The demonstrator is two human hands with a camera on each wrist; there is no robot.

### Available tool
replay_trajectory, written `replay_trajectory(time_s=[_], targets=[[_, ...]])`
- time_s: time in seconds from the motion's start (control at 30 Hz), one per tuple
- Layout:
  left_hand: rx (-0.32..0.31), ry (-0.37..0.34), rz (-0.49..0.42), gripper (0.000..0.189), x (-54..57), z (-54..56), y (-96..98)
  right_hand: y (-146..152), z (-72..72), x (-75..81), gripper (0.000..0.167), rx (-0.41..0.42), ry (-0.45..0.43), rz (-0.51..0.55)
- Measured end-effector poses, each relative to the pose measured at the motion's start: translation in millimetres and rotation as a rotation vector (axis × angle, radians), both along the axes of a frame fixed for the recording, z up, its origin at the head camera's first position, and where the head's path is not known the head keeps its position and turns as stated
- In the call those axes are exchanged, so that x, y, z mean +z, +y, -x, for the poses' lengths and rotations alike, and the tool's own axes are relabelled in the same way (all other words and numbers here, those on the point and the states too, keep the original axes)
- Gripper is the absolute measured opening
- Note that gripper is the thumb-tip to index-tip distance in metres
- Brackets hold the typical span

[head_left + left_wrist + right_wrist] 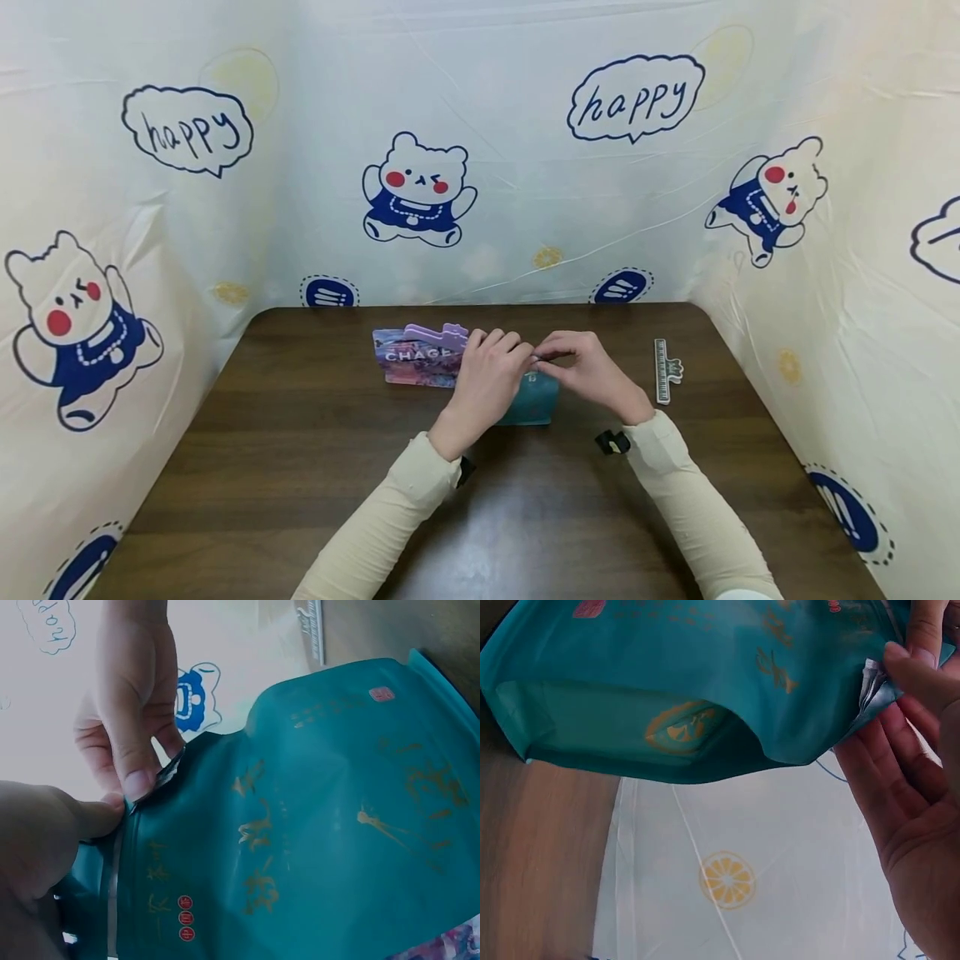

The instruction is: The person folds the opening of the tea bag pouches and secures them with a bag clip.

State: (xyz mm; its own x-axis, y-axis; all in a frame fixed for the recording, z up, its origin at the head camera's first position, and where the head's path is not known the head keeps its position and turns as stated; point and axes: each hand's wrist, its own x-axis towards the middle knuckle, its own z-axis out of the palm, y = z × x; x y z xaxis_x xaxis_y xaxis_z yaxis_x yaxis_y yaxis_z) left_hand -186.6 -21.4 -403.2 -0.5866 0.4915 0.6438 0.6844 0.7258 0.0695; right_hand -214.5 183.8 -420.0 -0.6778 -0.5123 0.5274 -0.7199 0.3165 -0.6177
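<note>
A teal tea pouch [534, 407] with gold writing stands on the table, both hands at its top. My left hand [489, 377] pinches the top strip beside the seal line, its thumb showing at the lower left of the left wrist view. At the pouch's right upper edge, my right hand [588, 367] pinches a folded, silvery-lined corner [871, 690] between thumb and fingers. Behind the left hand is a pink-and-blue printed bag [412, 371] bearing the letters "CHAGE", with a purple bag clip [438, 336] along its top. The left hand covers part of both bags.
Right of the hands, a white sealing clip [662, 375] with ruler-like markings lies on the brown wooden table [300, 483]. A pale curtain [525, 208] with bear prints surrounds the table at the back and both sides.
</note>
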Motion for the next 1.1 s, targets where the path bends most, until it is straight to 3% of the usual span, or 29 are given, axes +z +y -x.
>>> replay_trajectory(time_s=[0.27, 0.53, 0.73, 0.97, 1.1], targets=[[-0.01, -0.069, -0.041, 0.012, 1.7, -0.8, 0.0, -1, 2.4, -2.2, 0.015, -0.014, 0.062, -0.001], [0.002, -0.067, -0.033, 0.014, -1.2, 1.6, -5.0, -4, 5.2, -1.1, 0.015, 0.026, 0.07, 0.005], [-0.018, -0.034, -0.034, 0.017, 0.2, 2.9, -10.1, -4, 6.4, 1.4, 0.014, 0.043, 0.035, 0.024], [-0.012, -0.053, -0.092, 0.02, -0.5, 1.7, -7.2, -3, 6.3, 0.7, 0.015, 0.038, -0.022, 0.003], [0.004, -0.047, -0.089, 0.02, -0.4, 0.8, -4.2, -6, -5.4, 19.7, 0.013, 0.042, -0.07, -0.016]])
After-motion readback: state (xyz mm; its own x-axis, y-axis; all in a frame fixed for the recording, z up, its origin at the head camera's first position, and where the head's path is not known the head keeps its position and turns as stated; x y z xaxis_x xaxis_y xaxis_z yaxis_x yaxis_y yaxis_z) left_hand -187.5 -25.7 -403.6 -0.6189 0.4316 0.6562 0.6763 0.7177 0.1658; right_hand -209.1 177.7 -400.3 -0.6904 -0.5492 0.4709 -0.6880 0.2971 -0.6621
